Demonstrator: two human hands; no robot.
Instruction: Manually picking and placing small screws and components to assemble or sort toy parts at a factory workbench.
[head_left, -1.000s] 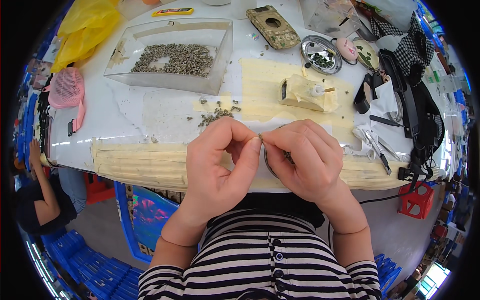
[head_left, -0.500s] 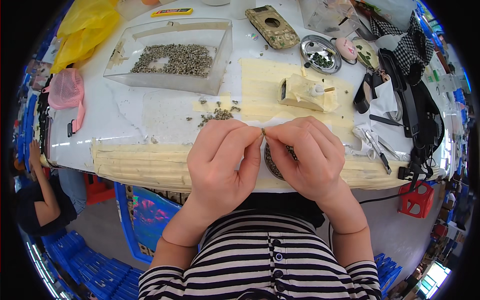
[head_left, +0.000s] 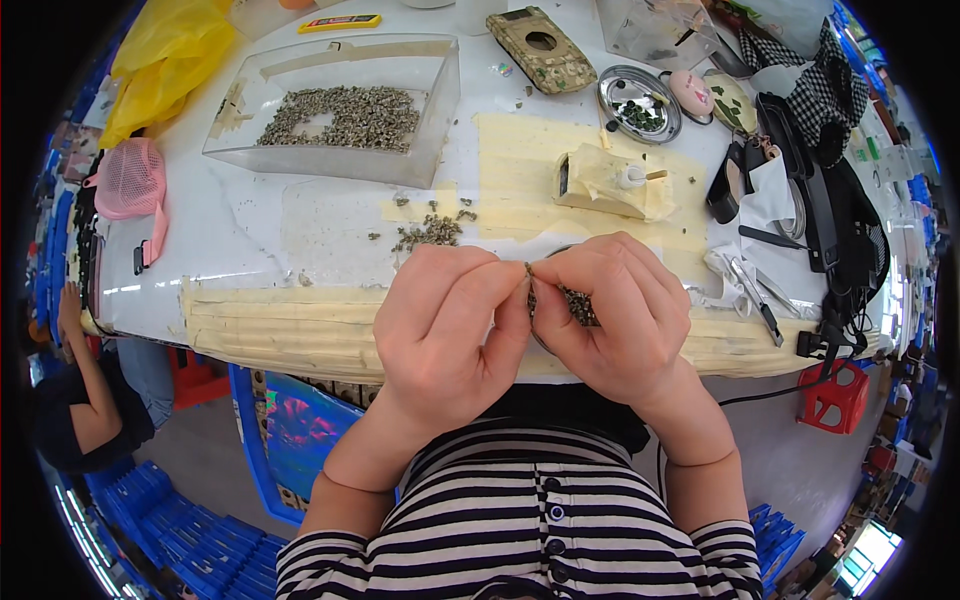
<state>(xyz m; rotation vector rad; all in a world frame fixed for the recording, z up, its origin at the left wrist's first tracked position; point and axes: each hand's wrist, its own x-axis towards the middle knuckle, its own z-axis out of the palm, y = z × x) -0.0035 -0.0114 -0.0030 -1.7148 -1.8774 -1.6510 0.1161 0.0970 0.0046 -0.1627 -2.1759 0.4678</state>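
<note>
My left hand (head_left: 445, 335) and my right hand (head_left: 617, 325) meet above the table's near edge, fingertips almost touching. Both are closed in a pinch on a tiny dark brownish part (head_left: 528, 268), whose exact kind is too small to make out. Beneath my right hand, partly hidden by it, is a round dish full of small dark metallic parts (head_left: 580, 307). Just beyond my left hand lies a loose pile of similar small parts (head_left: 428, 234).
A clear plastic bin (head_left: 432, 165) of small parts stands at the back left. Behind the hands are a tape-covered block (head_left: 605, 185), a camouflage model hull (head_left: 542, 50) and a metal dish (head_left: 672, 125) with green bits. Tweezers and a knife (head_left: 755, 300) lie right. A person's arm (head_left: 85, 350) shows far left.
The view has shifted slightly, so the table things sit a little further left. My left fingers have shifted slightly at the pinch, and more of the dish's contents shows beside my right hand.
</note>
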